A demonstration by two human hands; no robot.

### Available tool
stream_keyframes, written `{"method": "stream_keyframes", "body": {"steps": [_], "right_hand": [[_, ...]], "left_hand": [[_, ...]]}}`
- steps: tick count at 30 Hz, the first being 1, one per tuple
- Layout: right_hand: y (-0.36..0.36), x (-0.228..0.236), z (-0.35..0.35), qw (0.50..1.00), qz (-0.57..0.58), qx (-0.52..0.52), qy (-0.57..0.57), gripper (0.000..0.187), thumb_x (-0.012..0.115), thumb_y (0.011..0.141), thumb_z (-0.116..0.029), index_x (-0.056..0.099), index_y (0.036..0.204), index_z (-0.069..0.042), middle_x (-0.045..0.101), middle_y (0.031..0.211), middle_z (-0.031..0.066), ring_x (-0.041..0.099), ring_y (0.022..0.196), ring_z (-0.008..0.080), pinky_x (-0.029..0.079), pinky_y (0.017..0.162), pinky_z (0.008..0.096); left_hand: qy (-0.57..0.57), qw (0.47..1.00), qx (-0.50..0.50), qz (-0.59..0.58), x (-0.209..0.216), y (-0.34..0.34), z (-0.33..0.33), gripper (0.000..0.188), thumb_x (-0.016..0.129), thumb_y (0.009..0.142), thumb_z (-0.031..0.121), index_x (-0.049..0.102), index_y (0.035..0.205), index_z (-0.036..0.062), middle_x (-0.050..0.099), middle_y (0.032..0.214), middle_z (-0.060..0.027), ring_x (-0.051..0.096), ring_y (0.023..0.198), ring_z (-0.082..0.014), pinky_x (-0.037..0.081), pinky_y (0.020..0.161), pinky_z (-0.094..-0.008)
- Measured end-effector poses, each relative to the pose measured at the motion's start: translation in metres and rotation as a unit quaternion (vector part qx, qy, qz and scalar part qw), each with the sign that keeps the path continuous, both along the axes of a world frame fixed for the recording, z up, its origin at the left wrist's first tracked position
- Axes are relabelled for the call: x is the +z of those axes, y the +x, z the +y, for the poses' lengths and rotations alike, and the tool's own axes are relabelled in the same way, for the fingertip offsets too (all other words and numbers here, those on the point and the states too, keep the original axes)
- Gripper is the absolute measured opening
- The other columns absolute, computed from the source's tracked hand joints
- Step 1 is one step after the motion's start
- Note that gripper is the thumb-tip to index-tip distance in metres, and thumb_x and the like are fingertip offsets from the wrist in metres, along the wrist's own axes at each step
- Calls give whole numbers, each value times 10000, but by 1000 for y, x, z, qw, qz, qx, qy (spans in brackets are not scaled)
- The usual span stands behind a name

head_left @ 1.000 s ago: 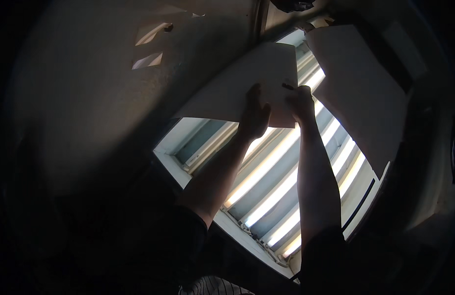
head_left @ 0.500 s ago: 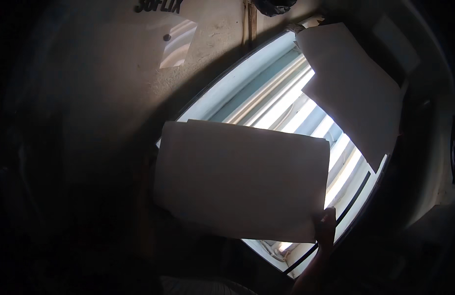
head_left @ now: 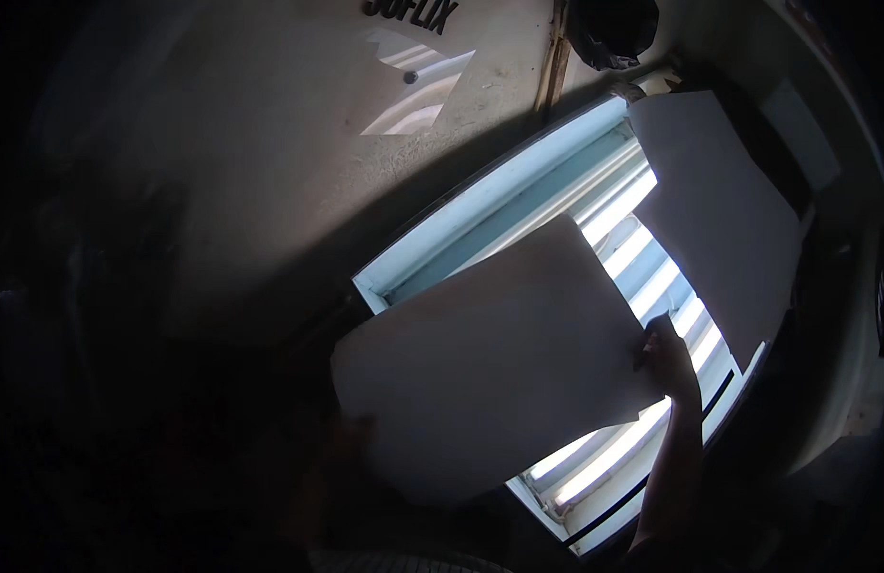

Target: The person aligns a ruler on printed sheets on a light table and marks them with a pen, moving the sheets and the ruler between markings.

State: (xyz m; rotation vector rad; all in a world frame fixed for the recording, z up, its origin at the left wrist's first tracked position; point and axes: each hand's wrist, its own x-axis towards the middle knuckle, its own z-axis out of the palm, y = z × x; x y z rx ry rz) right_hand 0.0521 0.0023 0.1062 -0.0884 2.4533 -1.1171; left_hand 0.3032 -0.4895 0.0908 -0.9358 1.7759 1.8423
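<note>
A large pale sheet [head_left: 489, 353], like paper or thin board, hangs tilted over a lit box with bright tubes [head_left: 595, 458]. At its right edge my right hand [head_left: 668, 353] grips it, fingers closed on the margin. In deep shadow at the lower left edge, my left hand [head_left: 354, 439] is closed on the sheet, its fingers only dimly visible. Another pale sheet [head_left: 719, 210] covers the far right part of the box. Between the two sheets, a band of glowing tubes shows.
Left of the box stretches a pale surface [head_left: 270, 191] with dark lettering and a bright reflection [head_left: 423, 86]. A black plastic bundle [head_left: 612, 31] lies at the back, beside a thin brown upright strip [head_left: 553, 62]. Deep shadow hides the left and lower areas.
The held sheet has turned counter-clockwise, its right side rising with my right hand. My left hand has come dimly into view. The whole scene has shifted right and down in the picture.
</note>
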Motion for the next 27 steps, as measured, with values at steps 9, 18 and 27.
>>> {"method": "stream_keyframes", "body": {"steps": [9,18,27], "right_hand": [[-162,80,-81,936,330,-19,124,299,709,890,-113,479,1070,-46,694,977,195,698,944,365,539,791,448],[65,-16,-81,971,224,-65,-57,381,775,839,-61,448,1033,-83,677,1129,175,688,972,319,557,764,411],[329,-55,47,822,193,-408,346,810,812,835,-328,375,1442,-15,474,1418,181,589,915,255,504,803,298]], "left_hand": [[-32,967,198,155,-37,-158,-27,489,698,930,183,525,1307,-76,639,1229,-178,636,1067,-291,486,943,-412],[-123,972,143,138,-55,-163,-32,570,678,940,218,444,1375,-66,562,1321,-221,585,1173,-329,458,1011,-428],[-569,777,-184,197,0,-138,29,711,624,955,418,378,1453,-27,413,1467,-275,399,1385,-400,359,1120,-486]]}}
